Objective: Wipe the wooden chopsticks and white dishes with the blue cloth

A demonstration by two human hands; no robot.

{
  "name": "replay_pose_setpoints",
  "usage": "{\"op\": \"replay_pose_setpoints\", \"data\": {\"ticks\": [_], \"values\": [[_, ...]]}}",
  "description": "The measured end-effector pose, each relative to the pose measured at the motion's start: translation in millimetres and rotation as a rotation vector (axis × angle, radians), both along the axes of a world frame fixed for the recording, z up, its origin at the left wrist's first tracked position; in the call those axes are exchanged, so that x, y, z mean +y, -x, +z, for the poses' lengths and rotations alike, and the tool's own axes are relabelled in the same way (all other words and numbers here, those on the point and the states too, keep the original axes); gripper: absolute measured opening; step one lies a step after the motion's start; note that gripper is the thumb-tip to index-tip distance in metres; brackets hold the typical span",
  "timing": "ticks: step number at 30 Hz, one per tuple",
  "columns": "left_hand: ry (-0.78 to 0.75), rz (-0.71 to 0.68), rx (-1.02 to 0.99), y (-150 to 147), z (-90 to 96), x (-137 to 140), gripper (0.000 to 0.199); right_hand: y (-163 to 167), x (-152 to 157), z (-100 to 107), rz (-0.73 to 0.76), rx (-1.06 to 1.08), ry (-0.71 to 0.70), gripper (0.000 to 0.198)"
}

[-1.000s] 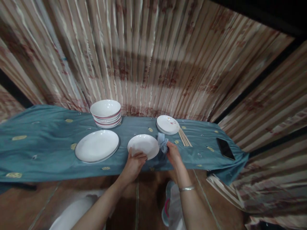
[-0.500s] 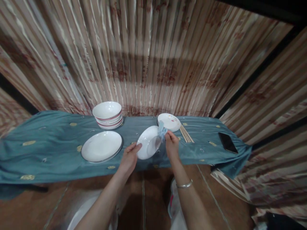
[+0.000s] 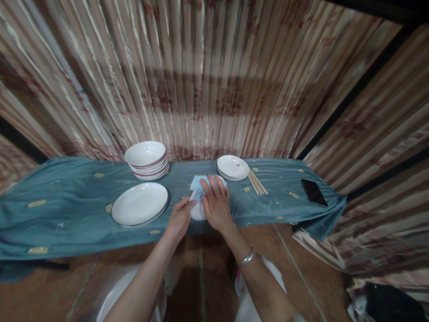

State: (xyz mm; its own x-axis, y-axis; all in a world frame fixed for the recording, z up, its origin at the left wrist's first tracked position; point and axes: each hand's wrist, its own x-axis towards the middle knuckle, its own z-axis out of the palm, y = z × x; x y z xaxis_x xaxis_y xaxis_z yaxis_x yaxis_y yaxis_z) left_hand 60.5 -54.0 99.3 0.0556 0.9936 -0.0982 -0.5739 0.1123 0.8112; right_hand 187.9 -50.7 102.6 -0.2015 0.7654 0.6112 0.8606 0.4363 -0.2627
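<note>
A white plate (image 3: 197, 213) is held above the front of the table, gripped at its left rim between the thumb and fingers of my left hand (image 3: 180, 218). Across the plate's face lies my right hand (image 3: 217, 205), pressing a light blue cloth (image 3: 199, 183) against it. The cloth and my right hand hide most of the plate. A silver bangle (image 3: 247, 258) circles my right wrist.
To the left are large oval plates (image 3: 139, 203), with a stack of bowls (image 3: 146, 154) behind. Right of centre, a stack of small flowered plates (image 3: 232, 167) sits beside several chopsticks (image 3: 257, 182). A black phone (image 3: 314, 192) lies on the tablecloth (image 3: 77, 201) at far right.
My right hand has moved left from the plate's right rim onto its face, carrying the cloth along. My left hand keeps its hold on the left rim. The view has shifted slightly.
</note>
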Motion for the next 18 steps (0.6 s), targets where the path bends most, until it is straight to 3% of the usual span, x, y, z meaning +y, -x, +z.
{"op": "replay_pose_setpoints", "data": {"ticks": [4, 10, 14, 18], "values": [[0.049, 0.022, -0.03, 1.4, -1.0, -0.3, 0.024, -17.9, 17.2, -10.7, 0.0, 0.229, 0.04, 0.047], [0.078, 0.032, -0.082, 6.0, -2.0, -1.1, 0.024, -36.7, 43.5, -52.5, -0.014, 0.685, 0.206, 0.049], [0.124, 0.049, -0.12, 9.9, -1.8, -0.6, 0.025, -31.7, 46.9, -79.5, -0.058, 0.74, 0.323, 0.05], [0.18, 0.062, -0.134, 14.9, -3.8, 0.5, 0.018, -14.7, 38.9, -95.0, -0.059, 0.67, 0.325, 0.05]]}}
